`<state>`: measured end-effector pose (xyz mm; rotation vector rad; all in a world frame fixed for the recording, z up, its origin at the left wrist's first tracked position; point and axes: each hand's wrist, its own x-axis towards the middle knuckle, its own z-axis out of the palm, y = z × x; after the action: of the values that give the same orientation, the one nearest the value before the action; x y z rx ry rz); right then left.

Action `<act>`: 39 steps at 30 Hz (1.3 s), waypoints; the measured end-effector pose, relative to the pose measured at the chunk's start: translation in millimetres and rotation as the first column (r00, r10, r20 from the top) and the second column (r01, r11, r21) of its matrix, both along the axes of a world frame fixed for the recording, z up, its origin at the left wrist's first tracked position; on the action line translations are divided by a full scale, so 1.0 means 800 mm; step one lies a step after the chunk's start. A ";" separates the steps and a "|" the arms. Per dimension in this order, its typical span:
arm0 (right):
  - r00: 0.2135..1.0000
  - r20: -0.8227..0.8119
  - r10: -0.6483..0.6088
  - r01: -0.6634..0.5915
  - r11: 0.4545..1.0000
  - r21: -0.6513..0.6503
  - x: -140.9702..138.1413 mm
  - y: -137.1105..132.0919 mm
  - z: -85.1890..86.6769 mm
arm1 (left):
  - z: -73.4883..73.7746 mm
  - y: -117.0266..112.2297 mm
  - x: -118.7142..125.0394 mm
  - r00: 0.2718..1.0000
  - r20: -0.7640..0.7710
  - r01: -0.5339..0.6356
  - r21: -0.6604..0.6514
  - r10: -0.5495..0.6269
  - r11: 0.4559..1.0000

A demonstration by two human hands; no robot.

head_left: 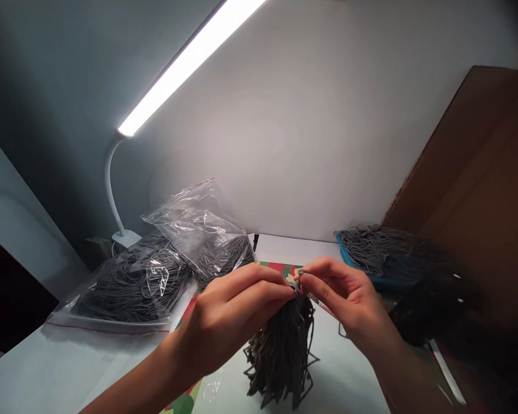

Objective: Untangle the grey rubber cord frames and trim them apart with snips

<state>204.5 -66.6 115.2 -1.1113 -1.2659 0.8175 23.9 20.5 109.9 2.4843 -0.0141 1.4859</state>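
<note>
A bundle of grey cords (282, 351) hangs below both hands in the middle of the head view, its lower looped ends spread out above the white table. My left hand (242, 305) is closed around the gathered top of the bundle. From the other side, my right hand (341, 290) pinches a grey cord (300, 276) at the same gathered top, thumb against forefinger. The fingertips of both hands nearly meet there. What lies inside the left hand's grip is partly hidden by its fingers.
Clear plastic bags (133, 287) of grey cords lie on the left by a lamp base (126, 238). A blue basket (345, 253) with more cords stands right, before a cardboard box (470, 167). A camouflage-patterned edge (185, 402) borders the work surface.
</note>
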 end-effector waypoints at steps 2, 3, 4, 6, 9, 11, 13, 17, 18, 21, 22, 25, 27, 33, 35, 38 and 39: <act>0.996 0.036 -0.083 0.083 0.997 0.012 -0.001 -0.002 0.001 | 0.001 -0.001 -0.002 0.999 -0.016 -0.034 -0.003 0.034 0.999; 0.992 0.046 -0.113 0.113 0.993 0.016 -0.001 -0.003 0.002 | 0.002 -0.002 -0.003 0.999 -0.023 -0.048 0.004 0.048 0.999; 0.989 0.053 -0.136 0.135 0.991 0.017 0.000 -0.003 0.002 | 0.002 -0.003 -0.004 0.998 -0.030 -0.060 0.009 0.061 0.998; 0.983 0.065 -0.169 0.169 0.986 0.009 0.003 0.000 0.002 | 0.002 -0.004 -0.006 0.996 -0.048 -0.074 0.010 0.074 0.997; 0.976 0.088 -0.198 0.200 0.980 -0.008 0.010 0.007 -0.001 | 0.003 -0.006 -0.006 0.996 -0.071 -0.059 0.011 0.060 0.998; 0.974 0.097 -0.205 0.206 0.979 -0.004 0.016 0.013 -0.003 | 0.004 -0.008 -0.005 0.995 -0.094 -0.037 0.030 0.040 0.999; 0.970 0.102 -0.220 0.221 0.975 0.008 0.021 0.017 -0.007 | 0.004 -0.010 -0.004 0.993 -0.116 -0.024 0.052 0.029 0.998; 0.963 0.101 -0.249 0.248 0.968 0.024 0.031 0.026 -0.014 | 0.003 -0.015 -0.004 0.986 -0.166 0.004 0.010 -0.002 1.000; 0.963 0.100 -0.249 0.247 0.969 0.028 0.034 0.029 -0.016 | 0.003 -0.018 -0.004 0.983 -0.180 0.017 -0.017 -0.020 1.000; 0.964 0.101 -0.247 0.245 0.969 0.037 0.041 0.038 -0.024 | 0.001 -0.026 -0.004 0.970 -0.229 0.055 -0.095 -0.076 0.994; 0.963 0.102 -0.248 0.246 0.969 0.039 0.044 0.040 -0.027 | 0.000 -0.029 -0.004 0.964 -0.249 0.063 -0.122 -0.092 0.991; 0.960 0.108 -0.260 0.256 0.965 0.047 0.046 0.045 -0.030 | -0.002 -0.030 -0.003 0.944 -0.300 0.079 -0.195 -0.136 0.978; 0.960 0.117 -0.253 0.248 0.967 0.058 0.043 0.042 -0.028 | -0.005 -0.023 0.000 0.946 -0.294 0.079 -0.210 -0.140 0.975; 0.983 0.133 -0.130 0.125 0.991 0.049 0.023 0.015 -0.002 | -0.008 0.003 0.014 0.939 -0.309 -0.169 -0.035 0.150 0.985; 0.995 0.077 -0.065 0.063 0.998 0.030 0.020 0.007 0.004 | -0.006 0.004 0.015 0.911 -0.342 -0.221 0.072 0.232 0.973; 0.999 -0.021 0.045 -0.045 0.999 0.010 0.020 0.002 0.008 | -0.001 -0.002 0.015 0.899 -0.352 -0.234 0.118 0.261 0.965; 0.996 -0.052 0.079 -0.079 0.997 0.004 0.020 0.002 0.009 | 0.001 -0.004 0.014 0.902 -0.372 -0.216 0.049 0.219 0.975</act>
<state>220.7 -65.1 122.2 -1.0372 -1.2731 0.8983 34.9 17.4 111.1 2.8097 0.3390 1.0512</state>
